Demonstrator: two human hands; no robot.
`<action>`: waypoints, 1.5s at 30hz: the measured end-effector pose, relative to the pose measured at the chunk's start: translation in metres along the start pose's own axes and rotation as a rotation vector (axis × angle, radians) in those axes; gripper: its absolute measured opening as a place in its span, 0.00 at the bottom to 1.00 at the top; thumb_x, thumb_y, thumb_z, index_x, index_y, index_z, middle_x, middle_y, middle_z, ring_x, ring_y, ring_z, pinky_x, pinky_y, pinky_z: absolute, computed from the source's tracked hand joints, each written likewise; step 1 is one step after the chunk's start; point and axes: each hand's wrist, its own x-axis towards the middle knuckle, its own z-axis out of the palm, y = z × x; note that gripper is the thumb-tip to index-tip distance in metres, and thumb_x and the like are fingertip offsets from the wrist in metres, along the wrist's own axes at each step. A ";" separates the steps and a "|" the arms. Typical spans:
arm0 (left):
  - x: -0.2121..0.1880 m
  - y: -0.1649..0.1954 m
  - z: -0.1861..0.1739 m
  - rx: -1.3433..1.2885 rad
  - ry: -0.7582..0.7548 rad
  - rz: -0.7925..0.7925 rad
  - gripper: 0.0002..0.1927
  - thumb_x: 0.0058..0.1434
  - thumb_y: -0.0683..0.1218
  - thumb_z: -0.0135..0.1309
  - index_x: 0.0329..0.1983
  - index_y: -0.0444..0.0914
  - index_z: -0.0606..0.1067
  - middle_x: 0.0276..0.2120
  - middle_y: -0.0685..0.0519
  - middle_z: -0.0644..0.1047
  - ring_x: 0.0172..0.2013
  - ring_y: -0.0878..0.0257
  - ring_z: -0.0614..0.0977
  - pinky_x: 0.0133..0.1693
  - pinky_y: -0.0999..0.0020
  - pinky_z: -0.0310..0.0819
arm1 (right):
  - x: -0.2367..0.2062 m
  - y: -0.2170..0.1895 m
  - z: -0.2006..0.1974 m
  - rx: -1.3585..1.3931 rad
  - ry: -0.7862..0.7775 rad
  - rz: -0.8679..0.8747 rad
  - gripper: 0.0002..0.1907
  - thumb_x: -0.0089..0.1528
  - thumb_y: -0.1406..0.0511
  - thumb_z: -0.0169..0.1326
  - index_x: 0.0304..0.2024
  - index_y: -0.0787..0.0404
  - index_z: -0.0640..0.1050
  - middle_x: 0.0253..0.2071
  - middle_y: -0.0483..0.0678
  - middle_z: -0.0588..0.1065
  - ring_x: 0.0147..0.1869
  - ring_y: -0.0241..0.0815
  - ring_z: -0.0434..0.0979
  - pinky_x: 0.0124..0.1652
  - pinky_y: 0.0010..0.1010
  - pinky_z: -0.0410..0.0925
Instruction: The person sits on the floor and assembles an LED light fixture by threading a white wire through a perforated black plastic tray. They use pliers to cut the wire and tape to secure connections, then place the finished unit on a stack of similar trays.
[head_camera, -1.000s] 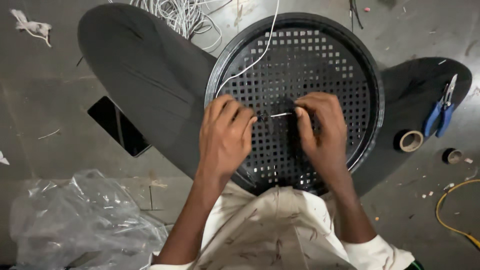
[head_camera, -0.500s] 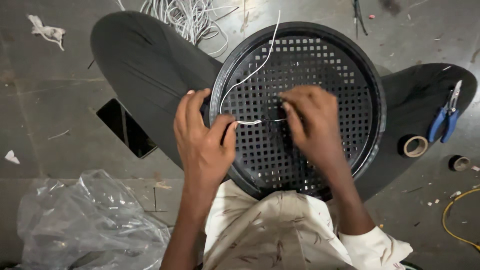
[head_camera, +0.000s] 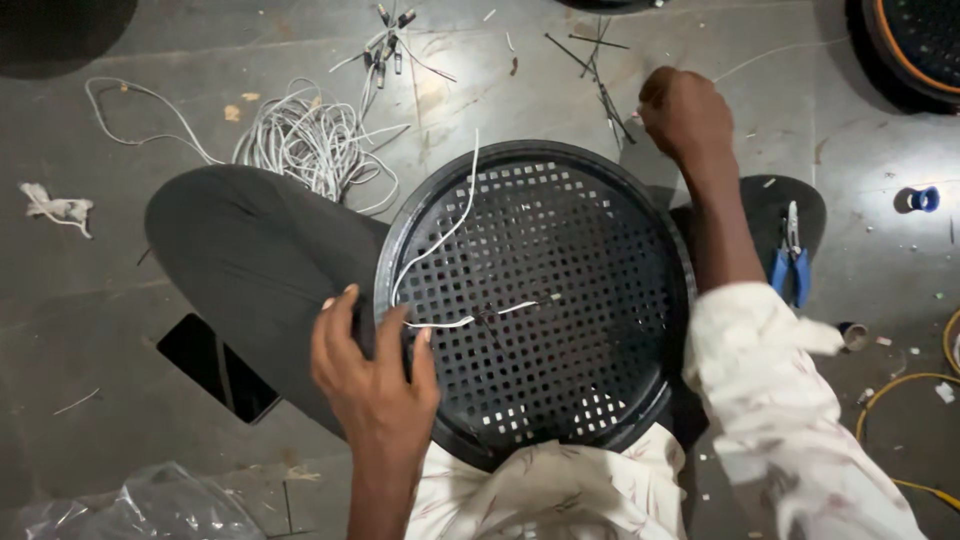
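The left hand (head_camera: 375, 375) is close to the body, fingers spread and bent. The right hand (head_camera: 686, 112) is stretched far forward, curled shut.

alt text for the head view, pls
Seated person's left hand grips the rim of a round black perforated grille on their lap, pinning a white wire across it. Right hand reaches toward thin black ties on the grey floor.
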 end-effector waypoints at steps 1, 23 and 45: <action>-0.004 0.001 0.000 0.017 -0.001 -0.014 0.18 0.62 0.47 0.61 0.54 0.38 0.76 0.65 0.38 0.67 0.66 0.37 0.65 0.64 0.41 0.60 | 0.005 0.007 0.007 -0.063 -0.077 0.066 0.07 0.59 0.64 0.62 0.41 0.54 0.85 0.41 0.57 0.80 0.45 0.63 0.79 0.42 0.51 0.70; -0.002 0.009 -0.021 -0.503 -0.226 -0.652 0.21 0.62 0.39 0.55 0.58 0.33 0.67 0.44 0.45 0.78 0.38 0.63 0.83 0.37 0.68 0.78 | -0.084 -0.040 -0.039 0.430 0.275 -0.365 0.06 0.69 0.77 0.52 0.48 0.74 0.76 0.40 0.60 0.79 0.42 0.54 0.82 0.44 0.43 0.73; -0.014 -0.024 -0.019 -1.461 -0.134 -0.791 0.18 0.68 0.34 0.48 0.59 0.32 0.60 0.45 0.44 0.78 0.44 0.65 0.78 0.49 0.69 0.73 | -0.159 -0.213 -0.060 0.549 -0.356 -0.670 0.13 0.63 0.74 0.57 0.51 0.64 0.78 0.49 0.53 0.77 0.51 0.48 0.80 0.47 0.35 0.72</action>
